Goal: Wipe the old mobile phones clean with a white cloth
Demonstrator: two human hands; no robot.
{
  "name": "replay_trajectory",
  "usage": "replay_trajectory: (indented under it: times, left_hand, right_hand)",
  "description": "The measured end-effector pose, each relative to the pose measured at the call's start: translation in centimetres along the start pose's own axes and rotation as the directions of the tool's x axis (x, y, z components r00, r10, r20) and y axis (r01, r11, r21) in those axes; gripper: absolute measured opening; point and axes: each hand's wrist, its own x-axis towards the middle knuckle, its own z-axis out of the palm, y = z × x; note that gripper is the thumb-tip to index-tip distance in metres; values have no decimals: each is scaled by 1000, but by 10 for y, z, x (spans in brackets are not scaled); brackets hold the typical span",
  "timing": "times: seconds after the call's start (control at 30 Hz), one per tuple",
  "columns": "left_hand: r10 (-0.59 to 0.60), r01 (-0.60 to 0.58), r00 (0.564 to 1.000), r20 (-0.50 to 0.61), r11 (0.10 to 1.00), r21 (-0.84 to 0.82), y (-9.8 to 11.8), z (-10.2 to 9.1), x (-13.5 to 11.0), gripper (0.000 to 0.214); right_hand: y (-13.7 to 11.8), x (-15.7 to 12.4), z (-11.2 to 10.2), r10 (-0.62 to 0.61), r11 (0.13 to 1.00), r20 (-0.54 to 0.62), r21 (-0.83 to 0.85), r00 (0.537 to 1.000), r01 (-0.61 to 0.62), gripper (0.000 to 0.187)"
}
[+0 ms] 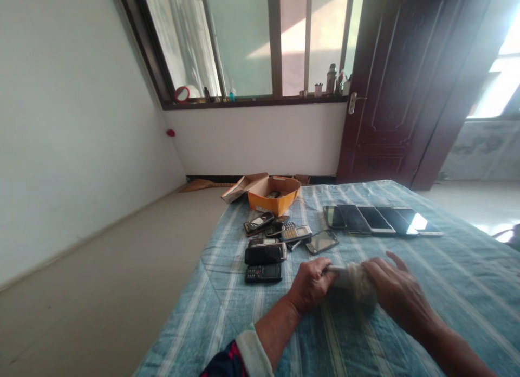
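My left hand is closed round the left end of a flat phone, tilted above the bed-like covered surface. A crumpled pale cloth lies against the phone's right part, blurred by motion. My right hand presses that cloth with bent fingers, one finger sticking up. Much of the phone is hidden by the cloth and hands. To the left of my left hand are a black keypad phone and a dark phone. A grey touchscreen phone lies just beyond my hands.
Several smartphones lie in an overlapping row at the right back. More old phones are piled at the left, before an open orange box holding something dark. A striped blue cloth covers the surface; its left edge drops toward the floor.
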Motion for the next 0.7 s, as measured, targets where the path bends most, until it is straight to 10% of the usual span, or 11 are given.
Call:
replay_trajectory:
  times: [0.3,0.7]
  left_hand:
    - [88,-88,996,22,996,-12,-3,3,-3,22]
    - [59,-60,998,31,997,53,-1,4,-2,17]
  right_hand:
    - [-49,25,23,-27,1000,-57,14,998,28,27]
    - [8,-14,-5,40,991,-78,-121,996,-49,22]
